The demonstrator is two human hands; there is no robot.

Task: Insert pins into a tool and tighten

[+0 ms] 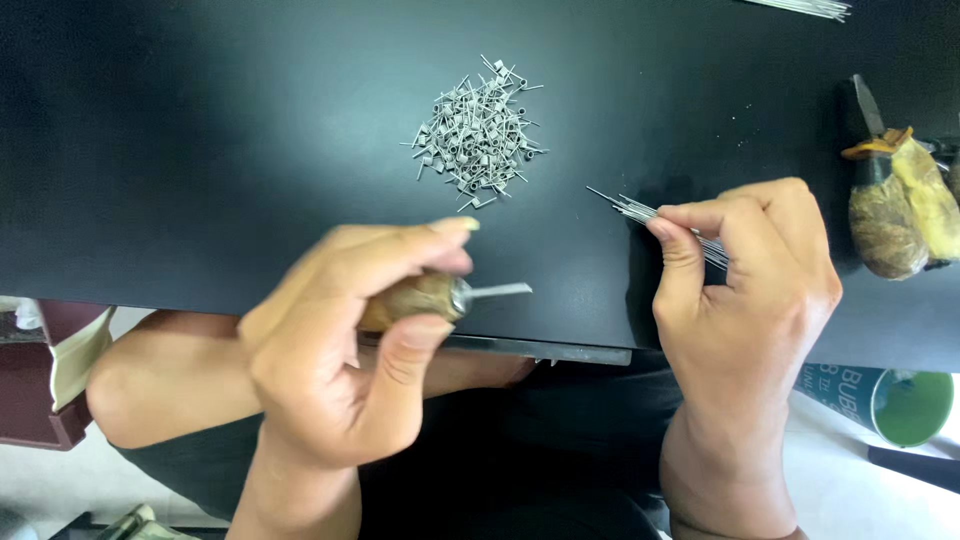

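My left hand (pixel 345 345) grips a small tool (pixel 440 295) with a brown wooden handle and a short metal tip that points right, held over the near edge of the black table (pixel 200 150). My right hand (pixel 745 290) pinches a thin bundle of straight metal wires (pixel 640 212) whose ends fan out to the upper left. A heap of several small wound wire coils (pixel 477 135) lies on the table beyond both hands, apart from them.
At the right edge lie pliers with worn, tape-wrapped handles (pixel 895 200). More straight wires (pixel 805 8) show at the top right. Below the table are my knees, a green-lidded can (pixel 900 400) at the right and a dark red box (pixel 40 390) at the left.
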